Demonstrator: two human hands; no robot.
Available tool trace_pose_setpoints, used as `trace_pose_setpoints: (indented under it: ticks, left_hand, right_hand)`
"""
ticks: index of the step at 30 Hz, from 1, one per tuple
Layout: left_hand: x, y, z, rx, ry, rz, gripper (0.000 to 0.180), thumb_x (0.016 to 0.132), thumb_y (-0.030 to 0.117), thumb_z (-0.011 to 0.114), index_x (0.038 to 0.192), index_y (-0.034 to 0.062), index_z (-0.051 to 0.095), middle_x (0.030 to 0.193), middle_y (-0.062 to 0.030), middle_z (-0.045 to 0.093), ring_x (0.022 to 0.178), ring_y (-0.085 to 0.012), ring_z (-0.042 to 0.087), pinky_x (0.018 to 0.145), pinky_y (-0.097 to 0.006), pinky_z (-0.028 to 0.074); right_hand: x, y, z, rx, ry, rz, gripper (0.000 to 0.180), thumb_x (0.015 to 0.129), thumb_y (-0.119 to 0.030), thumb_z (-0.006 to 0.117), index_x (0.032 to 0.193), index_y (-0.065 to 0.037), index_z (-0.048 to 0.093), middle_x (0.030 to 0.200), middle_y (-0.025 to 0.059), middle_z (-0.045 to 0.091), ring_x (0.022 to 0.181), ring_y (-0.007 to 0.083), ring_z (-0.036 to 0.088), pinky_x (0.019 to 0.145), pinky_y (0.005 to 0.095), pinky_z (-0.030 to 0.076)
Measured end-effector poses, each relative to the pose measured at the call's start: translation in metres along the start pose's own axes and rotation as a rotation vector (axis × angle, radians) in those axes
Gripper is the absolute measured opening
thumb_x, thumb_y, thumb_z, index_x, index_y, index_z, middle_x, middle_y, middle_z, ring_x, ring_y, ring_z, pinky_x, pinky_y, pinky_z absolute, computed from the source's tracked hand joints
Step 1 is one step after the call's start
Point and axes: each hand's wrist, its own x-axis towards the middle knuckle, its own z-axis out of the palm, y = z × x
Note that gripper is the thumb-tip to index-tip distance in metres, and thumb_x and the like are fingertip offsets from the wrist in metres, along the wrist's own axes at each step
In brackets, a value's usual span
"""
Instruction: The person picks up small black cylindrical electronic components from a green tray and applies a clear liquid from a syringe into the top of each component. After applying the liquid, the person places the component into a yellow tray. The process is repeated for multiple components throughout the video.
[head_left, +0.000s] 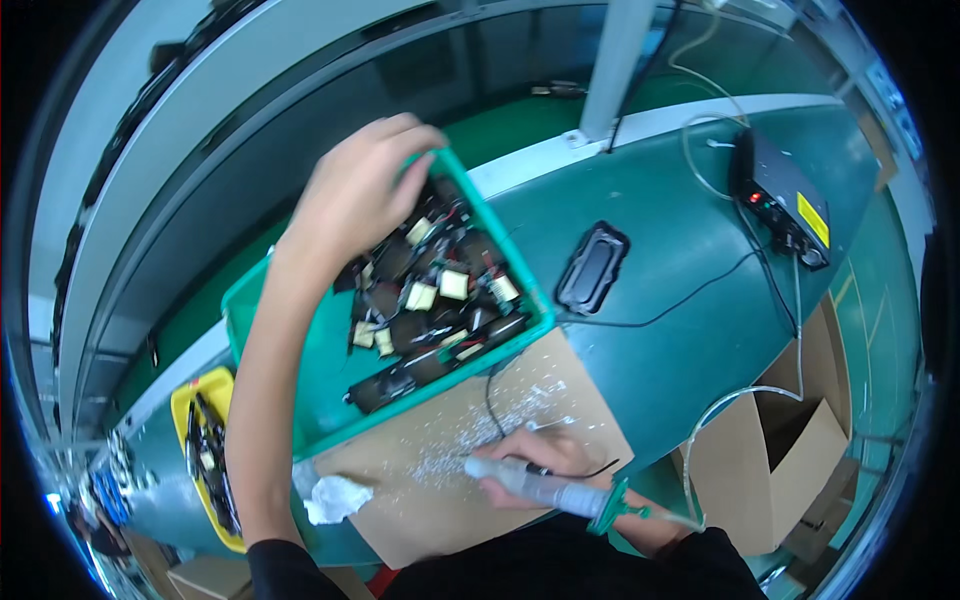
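Note:
My left arm reaches across a green plastic bin [320, 435]. At its far corner my left hand [365, 185] curls over the rim, thumb inside; the fingertips are partly hidden. Many dark parts with wires and pale yellow pads [453, 284] lie heaped in the bin, slightly blurred. Near me, over a sheet of brown cardboard [400, 515], my right hand [545, 455] is closed around a clear dispensing syringe [540, 487] with a green cap, from which an air hose runs. A thin dark cable passes by this hand. White specks [460, 440] are scattered over the cardboard.
A black, rounded rectangular shell [593, 268] lies right of the bin. Farther right stands a dark control box [785, 200] with hoses and a cable. An open cardboard box [740, 465] is at right, a yellow tray [215, 385] at left. Crumpled white tissue [336, 499] lies on the cardboard.

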Motion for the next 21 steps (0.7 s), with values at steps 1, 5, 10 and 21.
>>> trace_pose_setpoints:
  ticks: [1, 5, 10, 21]
  left_hand:
    - [0.007, -0.002, -0.002, 0.007, -0.008, 0.029, 0.025, 0.083, 0.011, 0.057, 0.107, 0.0067, 0.062, 0.103, -0.0147, 0.062, 0.101, -0.0291, 0.059, 0.088, -0.041, 0.048]
    - [0.144, -0.003, 0.097, 0.216, -0.062, 0.080, 0.034, 0.080, 0.007, 0.056, 0.113, 0.0006, 0.056, 0.110, -0.0129, 0.060, 0.107, -0.0302, 0.055, 0.089, -0.041, 0.047]
    - [0.231, 0.006, 0.174, 0.379, -0.259, 0.054, 0.041, 0.081, 0.011, 0.057, 0.122, 0.0048, 0.053, 0.124, -0.0111, 0.055, 0.123, -0.0264, 0.044, 0.103, -0.045, 0.034]
    - [0.109, -0.043, 0.052, -0.172, 0.210, -0.279, 0.052, 0.076, 0.018, 0.062, 0.126, 0.0116, 0.051, 0.111, -0.0194, 0.056, 0.101, -0.0325, 0.057, 0.090, -0.040, 0.046]
  right_hand:
    - [0.003, -0.003, 0.008, 0.009, -0.017, -0.023, 0.027, 0.072, -0.010, 0.075, 0.091, -0.005, 0.058, 0.091, 0.0068, 0.070, 0.071, 0.0184, 0.070, 0.065, 0.0263, 0.056]
    - [0.000, 0.004, -0.020, -0.062, 0.035, -0.131, 0.025, 0.072, -0.017, 0.074, 0.089, -0.009, 0.059, 0.062, 0.0043, 0.063, 0.049, 0.0189, 0.062, 0.047, 0.0282, 0.051]
    - [0.000, 0.014, -0.020, -0.055, 0.026, -0.172, 0.024, 0.072, -0.016, 0.073, 0.091, -0.009, 0.059, 0.062, 0.0048, 0.063, 0.049, 0.0202, 0.062, 0.047, 0.0285, 0.052]
    - [-0.002, 0.011, -0.016, -0.059, 0.043, -0.162, 0.027, 0.071, -0.016, 0.074, 0.090, -0.008, 0.057, 0.071, 0.0059, 0.066, 0.054, 0.0214, 0.064, 0.050, 0.0305, 0.051]
